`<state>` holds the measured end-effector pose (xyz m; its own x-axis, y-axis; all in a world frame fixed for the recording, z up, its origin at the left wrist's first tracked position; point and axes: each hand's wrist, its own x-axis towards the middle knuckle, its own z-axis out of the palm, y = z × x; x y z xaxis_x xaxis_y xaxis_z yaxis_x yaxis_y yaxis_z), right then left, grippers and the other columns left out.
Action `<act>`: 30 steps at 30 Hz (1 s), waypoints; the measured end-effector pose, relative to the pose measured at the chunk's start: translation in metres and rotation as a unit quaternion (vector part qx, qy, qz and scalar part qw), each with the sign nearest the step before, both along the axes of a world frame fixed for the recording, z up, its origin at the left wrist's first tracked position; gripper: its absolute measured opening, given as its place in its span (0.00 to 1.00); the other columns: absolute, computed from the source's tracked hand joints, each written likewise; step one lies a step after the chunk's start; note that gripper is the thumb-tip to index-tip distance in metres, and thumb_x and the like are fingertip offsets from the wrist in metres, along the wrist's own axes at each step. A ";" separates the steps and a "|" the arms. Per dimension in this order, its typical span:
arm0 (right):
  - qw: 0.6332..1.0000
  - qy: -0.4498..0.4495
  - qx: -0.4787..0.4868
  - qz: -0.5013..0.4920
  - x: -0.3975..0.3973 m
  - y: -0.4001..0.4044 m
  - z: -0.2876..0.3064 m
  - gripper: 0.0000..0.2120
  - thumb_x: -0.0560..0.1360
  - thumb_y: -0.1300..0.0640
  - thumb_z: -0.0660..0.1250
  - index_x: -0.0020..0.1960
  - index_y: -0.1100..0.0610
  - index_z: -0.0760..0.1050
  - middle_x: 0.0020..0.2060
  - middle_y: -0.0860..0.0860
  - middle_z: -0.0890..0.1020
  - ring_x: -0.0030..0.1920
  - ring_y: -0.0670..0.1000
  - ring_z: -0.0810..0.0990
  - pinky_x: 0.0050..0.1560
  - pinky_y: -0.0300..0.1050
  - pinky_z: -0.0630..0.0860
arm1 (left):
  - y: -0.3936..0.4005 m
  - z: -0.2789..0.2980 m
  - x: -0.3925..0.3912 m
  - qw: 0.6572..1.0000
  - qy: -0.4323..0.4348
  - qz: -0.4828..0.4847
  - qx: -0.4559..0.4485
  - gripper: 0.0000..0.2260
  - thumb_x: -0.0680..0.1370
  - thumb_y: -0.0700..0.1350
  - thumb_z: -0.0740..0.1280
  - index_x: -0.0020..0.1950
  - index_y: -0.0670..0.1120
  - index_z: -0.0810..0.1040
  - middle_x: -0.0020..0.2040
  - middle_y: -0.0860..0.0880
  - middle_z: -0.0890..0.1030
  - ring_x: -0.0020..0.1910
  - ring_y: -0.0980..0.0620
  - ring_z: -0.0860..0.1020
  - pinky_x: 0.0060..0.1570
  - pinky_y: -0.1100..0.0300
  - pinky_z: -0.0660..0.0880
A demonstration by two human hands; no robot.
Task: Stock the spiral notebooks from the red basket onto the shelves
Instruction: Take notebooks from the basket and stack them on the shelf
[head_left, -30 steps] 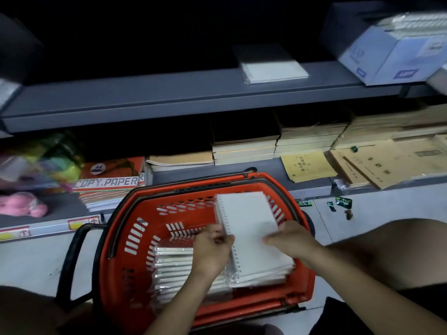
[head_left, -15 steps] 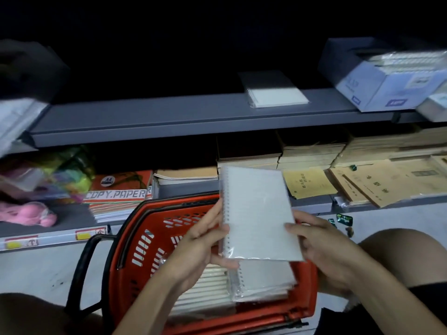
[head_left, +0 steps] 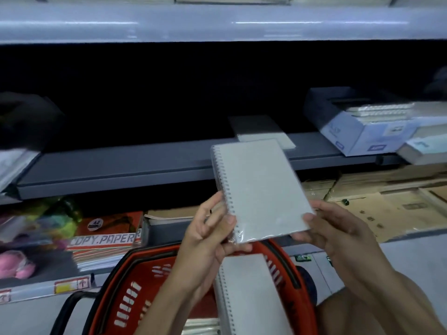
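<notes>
Above the basket (head_left: 135, 274), both hands up, left hand (head_left: 205, 240) and right hand (head_left: 338, 228) clamped on wrapped notebook (head_left: 258, 189), grey shelf (head_left: 121, 170) just beyond

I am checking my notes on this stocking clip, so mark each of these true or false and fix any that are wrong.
1. Both hands hold one spiral notebook above the red basket. True.
2. Its spiral binding runs along the edge by the right hand. False: the binding is on the side of the left hand.
3. More notebooks remain in the basket. True.
4. The held notebook already lies on the grey shelf. False: it is in the air in front of the shelf.
5. The "COPY PAPER" pack sits in the basket. False: it sits on the lower shelf, left of the basket.
</notes>
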<state>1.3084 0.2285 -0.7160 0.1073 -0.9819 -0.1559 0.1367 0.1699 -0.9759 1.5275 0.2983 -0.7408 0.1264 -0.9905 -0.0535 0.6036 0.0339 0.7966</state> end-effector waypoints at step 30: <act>0.971 0.201 -0.115 -0.065 0.047 -0.212 0.002 0.12 0.75 0.52 0.74 0.55 0.56 0.83 0.38 0.50 0.85 0.34 0.46 0.80 0.42 0.42 0.79 | -0.198 0.026 0.011 0.932 -0.305 0.180 0.075 0.21 0.78 0.40 0.71 0.71 0.47 0.75 0.46 0.58 0.83 0.41 0.66 0.82 0.44 0.76 0.76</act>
